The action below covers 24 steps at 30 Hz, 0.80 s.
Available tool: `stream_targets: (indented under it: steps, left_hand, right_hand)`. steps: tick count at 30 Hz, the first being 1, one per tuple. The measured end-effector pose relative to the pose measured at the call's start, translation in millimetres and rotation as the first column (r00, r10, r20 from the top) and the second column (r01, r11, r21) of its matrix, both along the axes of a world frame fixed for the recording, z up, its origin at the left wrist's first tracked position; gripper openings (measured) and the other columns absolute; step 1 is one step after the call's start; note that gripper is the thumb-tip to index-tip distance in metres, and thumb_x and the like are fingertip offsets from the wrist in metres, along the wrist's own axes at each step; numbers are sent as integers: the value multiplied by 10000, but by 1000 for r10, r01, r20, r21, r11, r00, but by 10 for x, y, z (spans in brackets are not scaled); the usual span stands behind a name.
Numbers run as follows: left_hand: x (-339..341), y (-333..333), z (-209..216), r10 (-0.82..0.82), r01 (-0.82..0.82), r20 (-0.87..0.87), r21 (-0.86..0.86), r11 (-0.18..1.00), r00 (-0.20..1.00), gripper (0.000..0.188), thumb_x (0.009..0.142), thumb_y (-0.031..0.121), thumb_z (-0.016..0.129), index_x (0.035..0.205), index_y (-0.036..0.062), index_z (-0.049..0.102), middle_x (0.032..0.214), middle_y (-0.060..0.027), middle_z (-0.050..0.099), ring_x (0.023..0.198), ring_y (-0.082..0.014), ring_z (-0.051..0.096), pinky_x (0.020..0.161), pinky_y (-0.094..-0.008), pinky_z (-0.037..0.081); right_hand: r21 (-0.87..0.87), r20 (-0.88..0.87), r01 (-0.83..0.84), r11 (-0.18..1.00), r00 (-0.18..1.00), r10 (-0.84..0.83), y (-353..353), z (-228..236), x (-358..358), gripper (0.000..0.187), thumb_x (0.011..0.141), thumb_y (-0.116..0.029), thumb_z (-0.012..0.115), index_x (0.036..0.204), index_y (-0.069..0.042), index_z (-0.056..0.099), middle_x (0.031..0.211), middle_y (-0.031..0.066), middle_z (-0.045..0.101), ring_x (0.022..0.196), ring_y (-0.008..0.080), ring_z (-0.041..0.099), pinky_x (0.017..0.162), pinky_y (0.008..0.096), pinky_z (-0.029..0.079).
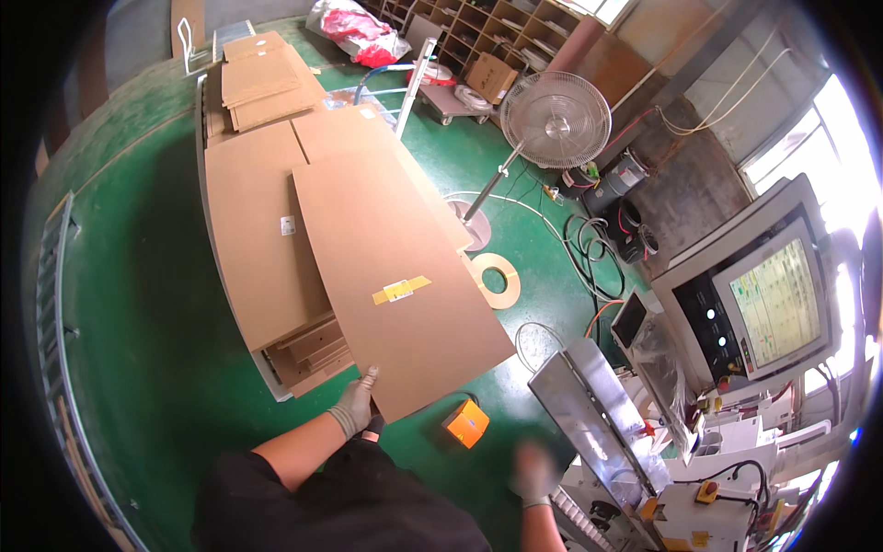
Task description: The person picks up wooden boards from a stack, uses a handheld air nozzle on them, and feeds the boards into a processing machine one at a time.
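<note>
My left hand (354,405), in a pale glove, grips the near left corner of a long flat brown board (386,230). A strip of yellow tape and a white label (398,291) are stuck on its face. The board lies aslant over a stack of similar brown boards (253,239), its near end jutting out past them toward the right. Lower right, my right hand (535,474) hangs apart from the board, beside the machine; motion blur smears its fingers. Under the near end of the stack, more brown pieces (313,351) show in a gap.
A machine with a tilted screen (777,294) and a metal bed (589,414) stands on the right. On the green floor are an orange box (466,423), a tape roll (508,293), a standing fan (556,120) and hoses (589,241). A metal ladder-like frame (55,322) runs along the left.
</note>
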<state>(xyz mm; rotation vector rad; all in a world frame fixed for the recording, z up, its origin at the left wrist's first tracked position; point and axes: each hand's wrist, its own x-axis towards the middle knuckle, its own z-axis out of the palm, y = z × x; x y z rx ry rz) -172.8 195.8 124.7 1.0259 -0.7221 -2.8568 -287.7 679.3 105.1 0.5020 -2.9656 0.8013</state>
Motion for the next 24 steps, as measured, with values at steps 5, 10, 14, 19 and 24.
stream_targets:
  steps: [5,10,14,19,24]
  left_hand:
    - [803,145,850,-246,251,-52,169,953,968,579,1068,475,513,1479,68,490,1433,-114,599,1288,-316,594,1027,-539,527]
    - [1626,549,646,-531,528,-32,168,832,847,598,1021,434,617,1495,93,488,1464,-104,583,1331,-306,557,1121,-549,433]
    - [1867,405,92,-373,364,102,97,926,922,516,1030,373,598,1473,124,506,1472,-77,579,1363,-297,531,1143,-524,421]
    - [1590,-186,-255,-107,108,19,-88,990,994,501,1079,355,451,1479,55,471,1553,-151,486,1415,-357,469,1200,-527,361]
    - [1385,-503,-599,-20,32,72,-163,986,997,556,1082,456,467,1480,67,478,1494,-131,535,1375,-331,504,1160,-507,402]
  right_hand:
    - [-793,573,545,272,518,635,-2024,958,1041,581,1047,-363,577,1505,-28,453,1407,193,597,1257,280,619,1091,473,464]
    - [-539,811,819,199,439,388,-2297,1095,1863,402,1001,-226,654,1318,13,593,1251,166,684,1150,305,681,1002,451,545]
    - [-490,790,872,-17,452,414,-1790,585,2592,282,968,-161,670,1217,-30,651,1146,102,714,1041,271,689,913,426,578]
    - [-466,868,868,-172,486,103,-1101,313,3352,132,1032,-228,596,964,-127,647,884,-20,574,778,141,526,739,293,479]
    - [-429,895,859,-279,362,-261,-590,31,3865,243,895,-178,746,1055,-13,668,884,35,668,744,173,614,681,316,500]
